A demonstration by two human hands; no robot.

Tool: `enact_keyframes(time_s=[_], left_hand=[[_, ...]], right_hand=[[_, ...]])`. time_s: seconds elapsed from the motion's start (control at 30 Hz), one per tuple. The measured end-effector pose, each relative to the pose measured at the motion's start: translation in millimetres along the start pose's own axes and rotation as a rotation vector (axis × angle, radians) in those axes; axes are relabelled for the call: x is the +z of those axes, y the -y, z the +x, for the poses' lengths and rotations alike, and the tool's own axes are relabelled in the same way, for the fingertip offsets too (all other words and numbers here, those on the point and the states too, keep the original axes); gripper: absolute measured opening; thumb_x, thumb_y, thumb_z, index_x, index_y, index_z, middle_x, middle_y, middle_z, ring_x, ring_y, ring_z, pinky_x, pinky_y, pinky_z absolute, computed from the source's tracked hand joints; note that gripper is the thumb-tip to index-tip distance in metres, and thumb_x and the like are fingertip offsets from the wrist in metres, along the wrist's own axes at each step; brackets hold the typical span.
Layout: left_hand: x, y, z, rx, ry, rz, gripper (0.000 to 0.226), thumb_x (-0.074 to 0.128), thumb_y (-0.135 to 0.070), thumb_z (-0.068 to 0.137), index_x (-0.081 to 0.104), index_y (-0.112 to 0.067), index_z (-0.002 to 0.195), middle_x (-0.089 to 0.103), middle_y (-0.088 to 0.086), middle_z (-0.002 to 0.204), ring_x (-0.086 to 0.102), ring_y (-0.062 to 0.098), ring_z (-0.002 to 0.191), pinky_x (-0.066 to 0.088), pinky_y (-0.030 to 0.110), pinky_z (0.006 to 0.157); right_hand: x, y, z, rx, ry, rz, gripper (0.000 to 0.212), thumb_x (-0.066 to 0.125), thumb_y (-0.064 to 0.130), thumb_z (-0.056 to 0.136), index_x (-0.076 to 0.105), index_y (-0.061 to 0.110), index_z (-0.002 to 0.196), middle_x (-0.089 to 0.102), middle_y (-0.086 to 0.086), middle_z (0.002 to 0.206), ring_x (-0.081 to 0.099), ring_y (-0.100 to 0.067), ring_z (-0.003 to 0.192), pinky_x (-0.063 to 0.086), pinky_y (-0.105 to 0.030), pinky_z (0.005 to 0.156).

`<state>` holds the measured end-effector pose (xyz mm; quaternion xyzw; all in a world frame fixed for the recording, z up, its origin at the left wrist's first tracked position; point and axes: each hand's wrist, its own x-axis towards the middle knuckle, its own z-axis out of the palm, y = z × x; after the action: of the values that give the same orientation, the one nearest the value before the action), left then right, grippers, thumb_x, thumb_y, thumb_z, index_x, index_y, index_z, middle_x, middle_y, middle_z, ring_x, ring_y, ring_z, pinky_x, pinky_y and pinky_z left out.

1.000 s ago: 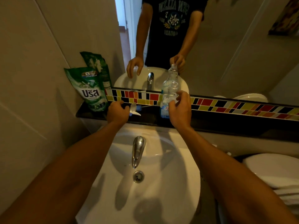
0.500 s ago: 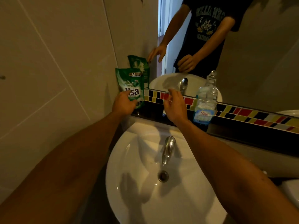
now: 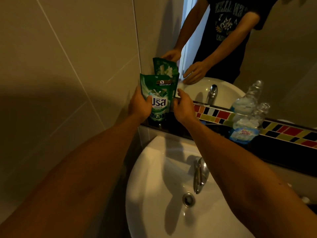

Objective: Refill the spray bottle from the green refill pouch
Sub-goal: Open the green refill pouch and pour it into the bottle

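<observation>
The green refill pouch (image 3: 158, 93) stands upright on the dark ledge (image 3: 274, 148) in the corner by the wall. My left hand (image 3: 139, 104) grips the pouch's left edge, thumb on its front. At the pouch's right edge is my right hand (image 3: 182, 107), fingers apart and touching or nearly touching it. The clear bottle (image 3: 247, 122), with no cap and a blue label, stands on the ledge to the right, apart from both hands.
A white basin (image 3: 154, 194) with a chrome tap (image 3: 199, 174) lies below the ledge. Behind the ledge run a strip of coloured tiles (image 3: 223, 115) and a mirror (image 3: 283, 57) that reflects the pouch, bottle and person. A tiled wall (image 3: 68, 66) closes the left side.
My view has swung left. My right hand left the bottle and moved to the pouch's right edge. My left hand moved from the ledge onto the pouch and closed on it.
</observation>
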<state>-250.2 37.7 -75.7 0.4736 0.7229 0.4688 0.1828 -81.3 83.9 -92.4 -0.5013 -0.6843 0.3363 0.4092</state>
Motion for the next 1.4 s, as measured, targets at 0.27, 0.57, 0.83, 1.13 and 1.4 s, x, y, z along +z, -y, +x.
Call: enact_keyframes(time_s=[0.27, 0.57, 0.83, 1.13, 1.4], left_hand=[[27, 37, 35, -0.084, -0.096, -0.16, 0.023, 0.047, -0.014, 0.099, 0.051, -0.013, 0.122, 0.063, -0.007, 0.09, 0.053, 0.0, 0.072, 0.038, -0.003, 0.047], [31, 36, 50, -0.074, -0.121, -0.153, 0.016, 0.044, -0.013, 0.102, 0.055, -0.003, 0.106, 0.057, -0.004, 0.079, 0.051, -0.001, 0.066, 0.038, 0.001, 0.046], [26, 23, 50, -0.021, -0.084, -0.234, 0.018, 0.045, -0.017, 0.103, 0.053, -0.002, 0.107, 0.064, 0.007, 0.092, 0.061, 0.014, 0.077, 0.05, 0.013, 0.06], [15, -34, 36, 0.046, 0.063, -0.35, 0.016, 0.05, -0.025, 0.098, 0.051, -0.031, 0.084, 0.069, -0.004, 0.087, 0.066, 0.016, 0.079, 0.055, 0.037, 0.074], [26, -113, -6, 0.15, 0.137, -0.451, 0.011, 0.056, -0.016, 0.098, 0.062, -0.007, 0.098, 0.068, 0.003, 0.084, 0.063, 0.011, 0.077, 0.052, 0.026, 0.071]], right_hand=[[32, -34, 32, 0.194, 0.168, 0.025, 0.045, 0.047, 0.002, 0.109, 0.047, 0.01, 0.153, 0.06, -0.013, 0.149, 0.058, -0.03, 0.136, 0.048, -0.03, 0.098], [54, -63, 38, 0.265, 0.163, -0.01, 0.029, 0.048, 0.001, 0.108, 0.066, 0.002, 0.131, 0.071, -0.018, 0.131, 0.065, -0.032, 0.121, 0.052, -0.035, 0.095], [43, -60, 33, 0.277, 0.087, -0.01, 0.017, 0.052, 0.006, 0.108, 0.068, -0.001, 0.11, 0.07, -0.012, 0.102, 0.065, -0.026, 0.097, 0.05, -0.025, 0.072], [-17, -28, 1, 0.264, -0.039, 0.1, 0.015, 0.055, 0.011, 0.108, 0.066, 0.001, 0.11, 0.067, -0.004, 0.094, 0.059, -0.009, 0.08, 0.046, -0.022, 0.067], [-94, -6, -43, 0.274, -0.243, 0.209, 0.021, 0.058, 0.011, 0.106, 0.065, 0.021, 0.088, 0.07, 0.001, 0.088, 0.064, -0.015, 0.079, 0.05, -0.027, 0.066]])
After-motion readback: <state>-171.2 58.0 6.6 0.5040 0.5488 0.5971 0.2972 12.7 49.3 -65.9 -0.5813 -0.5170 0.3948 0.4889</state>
